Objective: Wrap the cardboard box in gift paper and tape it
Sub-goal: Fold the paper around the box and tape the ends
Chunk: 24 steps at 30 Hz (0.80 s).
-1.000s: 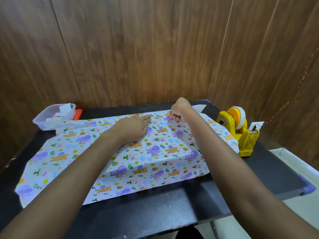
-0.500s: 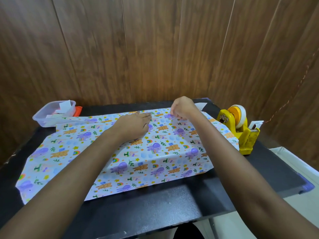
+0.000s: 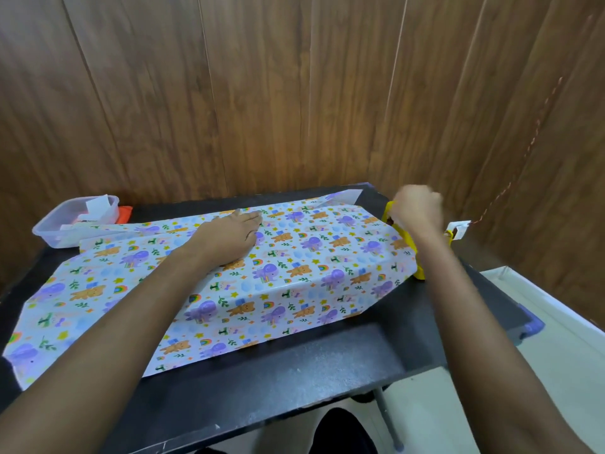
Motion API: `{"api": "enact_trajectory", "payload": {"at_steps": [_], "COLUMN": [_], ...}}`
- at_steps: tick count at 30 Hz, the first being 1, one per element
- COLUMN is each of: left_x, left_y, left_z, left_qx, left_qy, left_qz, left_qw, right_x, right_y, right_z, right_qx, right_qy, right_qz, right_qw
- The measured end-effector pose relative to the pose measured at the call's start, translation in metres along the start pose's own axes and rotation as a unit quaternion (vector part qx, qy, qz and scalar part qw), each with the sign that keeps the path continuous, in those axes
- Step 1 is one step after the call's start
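Left hand [image 3: 229, 235] is flat, fingers straight, pressing down on the paper [image 3: 294, 273] just above the middle of the frame. The paper, printed with bears and rainbows, lies folded over the box across the black table [image 3: 327, 371]. The box itself is hidden underneath and shows only as a raised block in the middle. The paper's ends spread loose to lower left and upper right.

Over at the right edge, the right hand [image 3: 417, 209] sits on top of the yellow dispenser [image 3: 405, 236], knuckles up and fingers curled. It is blurred, though, so whether it is pinching any tape cannot be told. The dispenser stands just beside the paper's right end.

In the upper left, a clear tub [image 3: 52, 229] with paper scraps rests by the wooden wall [image 3: 294, 93].
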<state>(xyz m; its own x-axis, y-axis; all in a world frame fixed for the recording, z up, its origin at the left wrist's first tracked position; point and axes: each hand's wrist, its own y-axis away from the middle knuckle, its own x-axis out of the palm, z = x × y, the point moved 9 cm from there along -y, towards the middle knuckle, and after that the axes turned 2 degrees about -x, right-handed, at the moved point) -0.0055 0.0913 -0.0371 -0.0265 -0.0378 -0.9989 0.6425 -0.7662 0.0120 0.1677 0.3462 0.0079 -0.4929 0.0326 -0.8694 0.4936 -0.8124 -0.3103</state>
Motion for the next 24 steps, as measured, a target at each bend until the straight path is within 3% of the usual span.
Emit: {"api": "enact_trajectory", "payload": {"at_steps": [3,6,11,18,24], "left_x": [0.000,0.000,0.001,0.003,0.003], "left_y": [0.000,0.001,0.002,0.002,0.001], "left_z": [-0.001,-0.001,-0.001,0.001,0.000], "left_qx": [-0.008,-0.013,-0.018,-0.020,-0.024], "left_qy": [-0.001,0.002,0.020,0.046,0.046], "left_qz": [0.007,0.007,-0.001,-0.005,-0.007], "left_qw": [1.000,1.000,1.000,0.999,0.999], "right_x": [0.001,0.017,0.008,0.004,0.001], "right_y": [-0.003,-0.002,-0.002,-0.005,-0.004], "right_z": [-0.075,-0.095,-0.104,-0.108,-0.110], "right_qx": [0.124,0.123,0.148,0.158,0.148], "right_qy": [-0.009,-0.140,-0.231,-0.234,-0.288], "right_qz": [0.063,0.140,0.117,0.159,0.112], "right_qw": [0.990,0.973,0.954,0.946,0.939]}}
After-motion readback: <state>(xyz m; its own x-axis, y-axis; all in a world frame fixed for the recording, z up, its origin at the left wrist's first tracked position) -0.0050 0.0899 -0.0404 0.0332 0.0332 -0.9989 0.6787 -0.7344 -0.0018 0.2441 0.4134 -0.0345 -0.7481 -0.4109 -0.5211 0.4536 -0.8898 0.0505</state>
